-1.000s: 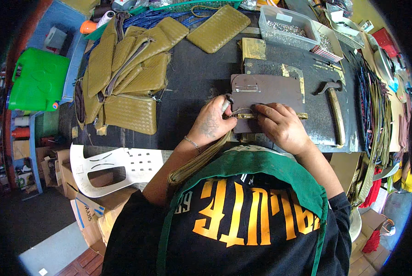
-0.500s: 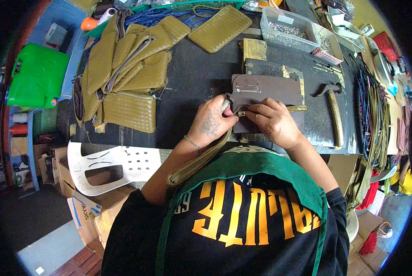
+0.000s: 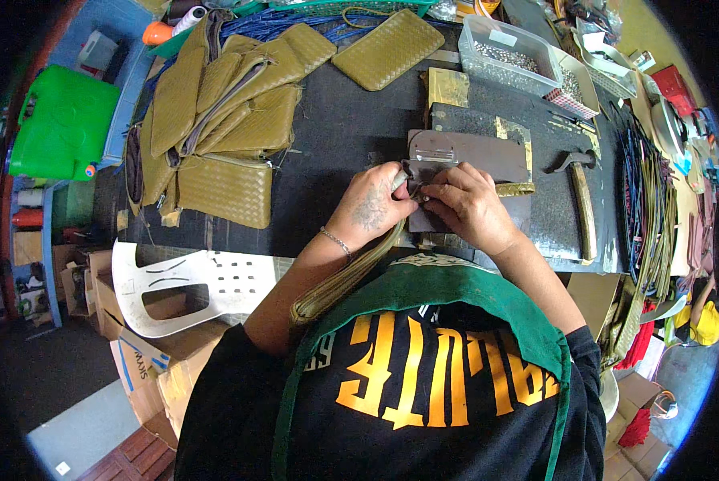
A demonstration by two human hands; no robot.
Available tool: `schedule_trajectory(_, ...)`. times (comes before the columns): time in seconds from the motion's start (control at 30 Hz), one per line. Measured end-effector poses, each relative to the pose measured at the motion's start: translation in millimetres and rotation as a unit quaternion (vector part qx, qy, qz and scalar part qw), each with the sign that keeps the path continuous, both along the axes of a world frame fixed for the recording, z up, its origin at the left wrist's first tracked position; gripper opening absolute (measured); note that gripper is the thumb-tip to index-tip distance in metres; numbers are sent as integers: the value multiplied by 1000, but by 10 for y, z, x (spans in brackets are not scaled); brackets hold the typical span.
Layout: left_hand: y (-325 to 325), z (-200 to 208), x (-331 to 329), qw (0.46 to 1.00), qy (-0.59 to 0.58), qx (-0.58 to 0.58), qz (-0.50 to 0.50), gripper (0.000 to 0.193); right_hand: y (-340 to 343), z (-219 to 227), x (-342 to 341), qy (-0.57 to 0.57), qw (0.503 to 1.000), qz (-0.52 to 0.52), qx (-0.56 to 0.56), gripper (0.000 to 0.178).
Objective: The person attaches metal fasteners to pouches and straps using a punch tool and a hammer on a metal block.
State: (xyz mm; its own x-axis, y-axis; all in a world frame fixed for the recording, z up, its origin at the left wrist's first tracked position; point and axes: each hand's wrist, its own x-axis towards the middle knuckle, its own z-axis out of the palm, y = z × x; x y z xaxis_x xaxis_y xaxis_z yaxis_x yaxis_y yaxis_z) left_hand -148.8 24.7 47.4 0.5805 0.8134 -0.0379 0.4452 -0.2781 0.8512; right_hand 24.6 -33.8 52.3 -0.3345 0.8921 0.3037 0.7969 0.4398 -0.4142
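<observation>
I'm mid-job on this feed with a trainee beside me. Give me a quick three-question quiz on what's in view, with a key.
1. Multiple choice. Where does the hammer lie?
A) on the white chair
B) to the right of the brown sheet
C) on the green case

2. True or false. A pile of olive pouches lies on the left side of the table.

3. Short answer. Which hand has a bracelet at its wrist, and which hand is nearer the hammer?

Key
1. B
2. True
3. The left hand has the bracelet; the right hand is nearer the hammer.
</observation>
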Motion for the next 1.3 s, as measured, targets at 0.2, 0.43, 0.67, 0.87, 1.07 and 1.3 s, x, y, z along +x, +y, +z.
schedule_trajectory(0.2,28,-21,-9,1000,4,-12,-11,20,36,49,-24,-19,999,-1,-46,16)
schedule_trajectory(0.43,29,-71,4,995,5,92,-26,21,24,57,-35,-29,998,-2,-47,17)
schedule_trajectory(0.67,45,-58,47,985,-34,147,-84,21,32,31,9,-24,999,16,-39,19)
schedule_trajectory(0.87,45,-50,45,989,-25,105,-97,18,61,91,209,11,998,21,-51,19)
schedule_trajectory(1.07,53,-37,42,990,-32,100,-95,20,30,121,208,-6,997,10,-82,18)
schedule_trajectory(1.3,39,-73,57,976,-203,37,-74,13,45,109,209,-25,996,8,-83,17)
